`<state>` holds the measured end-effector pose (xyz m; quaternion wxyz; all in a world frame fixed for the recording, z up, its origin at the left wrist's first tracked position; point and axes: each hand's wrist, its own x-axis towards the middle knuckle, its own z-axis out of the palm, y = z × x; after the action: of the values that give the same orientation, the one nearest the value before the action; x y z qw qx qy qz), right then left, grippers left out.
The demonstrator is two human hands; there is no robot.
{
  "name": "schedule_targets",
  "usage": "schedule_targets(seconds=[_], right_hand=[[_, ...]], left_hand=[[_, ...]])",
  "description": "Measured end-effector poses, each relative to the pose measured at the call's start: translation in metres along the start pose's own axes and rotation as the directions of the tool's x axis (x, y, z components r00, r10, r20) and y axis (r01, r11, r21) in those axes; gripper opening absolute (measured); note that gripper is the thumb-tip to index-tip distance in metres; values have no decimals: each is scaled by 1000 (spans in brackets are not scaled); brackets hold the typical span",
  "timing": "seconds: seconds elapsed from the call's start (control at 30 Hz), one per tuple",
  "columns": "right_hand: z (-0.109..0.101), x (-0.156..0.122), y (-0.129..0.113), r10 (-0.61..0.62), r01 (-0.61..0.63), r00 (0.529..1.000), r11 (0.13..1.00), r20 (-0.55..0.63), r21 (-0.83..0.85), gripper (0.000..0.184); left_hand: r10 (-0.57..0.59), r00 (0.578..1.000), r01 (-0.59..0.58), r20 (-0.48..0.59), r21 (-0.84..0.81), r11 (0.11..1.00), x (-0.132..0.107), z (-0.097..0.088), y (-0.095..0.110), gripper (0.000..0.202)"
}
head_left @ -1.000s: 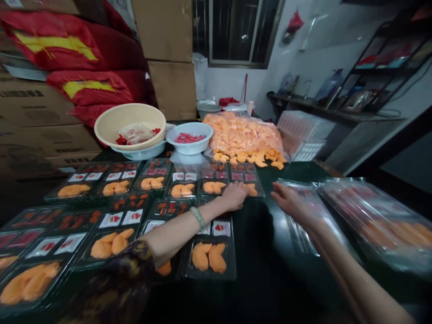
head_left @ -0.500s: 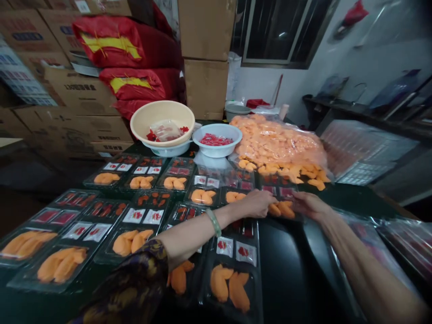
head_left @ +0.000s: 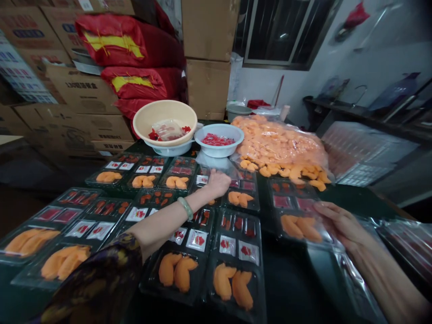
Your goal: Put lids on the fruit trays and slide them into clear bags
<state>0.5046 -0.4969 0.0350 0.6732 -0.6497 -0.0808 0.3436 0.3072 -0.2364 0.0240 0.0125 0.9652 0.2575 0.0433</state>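
Note:
Several black plastic trays lie in rows, each with orange pieces and small red-and-white sachets. My left hand (head_left: 218, 182) reaches across them with a green bangle (head_left: 185, 208) on the wrist. Its fingers curl down onto a back-row tray (head_left: 203, 179), below the white bowl. My right hand (head_left: 339, 223) grips the right edge of a separate tray (head_left: 293, 211), thumb on top. That tray holds orange pieces in front and red packets behind, and sits apart from the rows, to their right.
A cream bowl (head_left: 148, 118) and a white bowl (head_left: 219, 148) of red sachets stand at the back. A big clear bag of orange pieces (head_left: 276, 144) lies to their right. Clear packaging (head_left: 401, 243) lies at the far right. Cardboard boxes and red sacks are stacked behind.
My right hand has drawn one tray out to the right, away from the rows. My left hand has let go of it and moved left and back onto another tray.

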Motion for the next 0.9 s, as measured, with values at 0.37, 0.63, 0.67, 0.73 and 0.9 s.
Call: schedule_targets(seconds=[0.37, 0.63, 0.67, 0.73, 0.9], right_hand=[[46, -25, 10, 83, -71, 910, 996, 406, -44, 25], [112, -37, 30, 165, -173, 676, 983, 718, -63, 23], [116, -39, 33, 172, -176, 659, 982, 733, -73, 23], [114, -43, 38, 182, -180, 644, 980, 743, -84, 24], [80, -61, 49, 198, -195, 702, 977, 684, -82, 23]], left_hand=[[-82, 997, 70, -11, -403, 912, 36, 17, -60, 34], [99, 981, -170, -169, -486, 857, 9, 7, -42, 31], [150, 972, -220, -181, -478, 851, 1, 4, -37, 30], [270, 938, -341, -217, -450, 825, -14, -2, -30, 29], [452, 835, -546, -314, -364, 755, -49, -14, -19, 21]])
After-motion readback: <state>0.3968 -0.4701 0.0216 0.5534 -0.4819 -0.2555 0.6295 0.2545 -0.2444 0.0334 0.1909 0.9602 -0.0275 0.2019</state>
